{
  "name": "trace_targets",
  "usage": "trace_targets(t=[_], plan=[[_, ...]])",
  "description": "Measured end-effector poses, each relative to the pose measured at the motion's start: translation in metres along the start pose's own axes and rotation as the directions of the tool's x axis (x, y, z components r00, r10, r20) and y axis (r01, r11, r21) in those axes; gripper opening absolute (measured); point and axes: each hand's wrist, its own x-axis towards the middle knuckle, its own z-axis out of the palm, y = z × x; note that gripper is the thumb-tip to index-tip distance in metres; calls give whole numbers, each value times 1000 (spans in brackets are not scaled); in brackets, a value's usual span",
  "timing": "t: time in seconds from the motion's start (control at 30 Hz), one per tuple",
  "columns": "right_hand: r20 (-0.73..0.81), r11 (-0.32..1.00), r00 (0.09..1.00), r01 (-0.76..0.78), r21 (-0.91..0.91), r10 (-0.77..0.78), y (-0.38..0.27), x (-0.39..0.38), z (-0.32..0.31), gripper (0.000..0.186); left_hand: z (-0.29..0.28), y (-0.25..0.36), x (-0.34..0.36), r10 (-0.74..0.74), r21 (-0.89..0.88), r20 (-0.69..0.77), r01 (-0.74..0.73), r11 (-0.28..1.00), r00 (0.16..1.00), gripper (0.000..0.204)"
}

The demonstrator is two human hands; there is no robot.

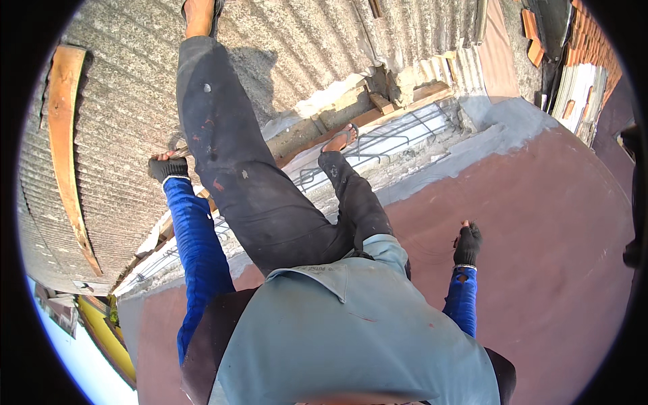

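Observation:
My left hand (166,165), in a dark fingerless glove, is at the left of my raised leg, its fingers closed round something narrow at the corrugated roof (121,115), hard to make out. My right hand (467,243), also gloved, is curled above the reddish-brown surface (540,236), with faint thin lines beside it; what it holds, if anything, is unclear. My left leg (236,175) stretches up over the roof sheets, and my other foot (340,138), in a flip-flop, rests by a concrete strip with steel rebar (405,125).
A loose curved wooden plank (66,135) lies on the roof at left. Wooden battens (381,102) show at the broken sheet edge. Red tiles (590,44) and white corrugated sheets (580,94) are at upper right. A yellow structure (104,327) and sky show beyond the lower-left edge.

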Motion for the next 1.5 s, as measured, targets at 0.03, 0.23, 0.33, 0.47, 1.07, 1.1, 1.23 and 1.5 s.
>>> trace_targets(t=[0.03,0.23,0.33,0.47,1.07,1.1,1.23,1.5], plan=[[0,1000,1000,-9,16,9,7,3,0,19,-15,0,-13,-15,34,-40,17,999,999,24],[-21,994,994,112,10,-111,46,21,6,21,-97,8,-78,3,93,-211,18,995,977,29],[-29,996,998,64,61,-62,58,24,7,22,-132,20,-96,23,110,-262,6,994,965,31],[-29,987,991,130,92,-128,75,25,6,24,-150,55,-119,86,97,-343,-56,994,935,30],[-203,782,979,120,612,8,174,102,-57,24,-183,233,-285,813,977,185,-195,-89,552,24],[-200,759,980,145,634,-20,177,108,-57,24,-194,239,-292,815,966,257,-116,-230,519,25],[-176,805,984,79,588,32,205,132,-57,26,-226,267,-313,797,919,366,-54,-390,481,25],[-259,926,937,296,236,-234,250,151,-32,22,-197,283,-372,463,142,-55,-452,881,885,35]])
